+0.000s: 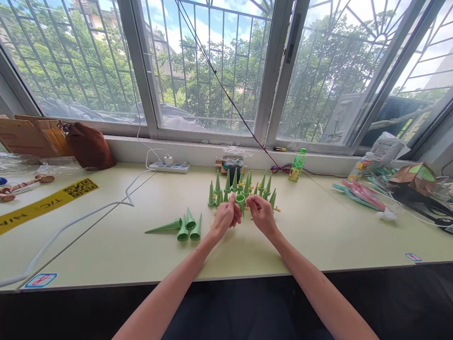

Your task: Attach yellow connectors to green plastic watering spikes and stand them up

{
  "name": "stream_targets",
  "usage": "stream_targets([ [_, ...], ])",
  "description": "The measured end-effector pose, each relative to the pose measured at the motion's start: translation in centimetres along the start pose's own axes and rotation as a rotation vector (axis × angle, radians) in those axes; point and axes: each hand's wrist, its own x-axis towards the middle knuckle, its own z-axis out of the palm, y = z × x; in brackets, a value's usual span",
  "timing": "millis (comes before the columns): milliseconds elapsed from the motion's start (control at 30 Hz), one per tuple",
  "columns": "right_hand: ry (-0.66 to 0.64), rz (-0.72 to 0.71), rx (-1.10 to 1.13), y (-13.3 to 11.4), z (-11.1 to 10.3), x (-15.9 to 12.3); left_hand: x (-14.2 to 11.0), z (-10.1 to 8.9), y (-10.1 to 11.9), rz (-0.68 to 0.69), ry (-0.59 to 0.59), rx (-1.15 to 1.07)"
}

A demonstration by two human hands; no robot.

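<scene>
Between my hands is a green plastic watering spike (240, 200), its round open end up and facing me, its point down. The fingers of my left hand (227, 215) are closed on its left side. My right hand (261, 212) is pinched at its right side; whatever lies between those fingertips is too small to make out. Just behind, several green spikes (227, 182) stand points up, with small yellow parts (277, 209) at their bases. To the left, several loose green spikes (182, 232) without visible yellow parts rest on the table, one lying flat.
A green-labelled bottle (297, 165) and a power strip (170, 166) stand along the back of the table (339, 236). A white cable (88, 215) crosses the left side. Pink and teal items (361, 194) lie on the right; a brown bag (90, 145) stands back left.
</scene>
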Motion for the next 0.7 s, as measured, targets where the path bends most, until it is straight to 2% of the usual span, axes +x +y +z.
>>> stream_targets([
  [133, -0.019, -0.009, 0.004, 0.11, 0.01, 0.00, 0.04, -0.17, 0.06, -0.133, -0.135, -0.094],
  [400, -0.018, 0.006, 0.027, 0.17, -0.25, 0.15, 0.03, -0.45, 0.22, -0.229, -0.227, -0.226],
  [500, -0.015, 0.019, 0.036, 0.37, -0.26, 0.15, 0.00, -0.41, 0.33, -0.217, -0.218, -0.241],
  [700, -0.015, 0.027, 0.075, 0.68, -0.28, 0.12, -0.14, -0.28, 0.49, -0.103, -0.198, -0.228],
])
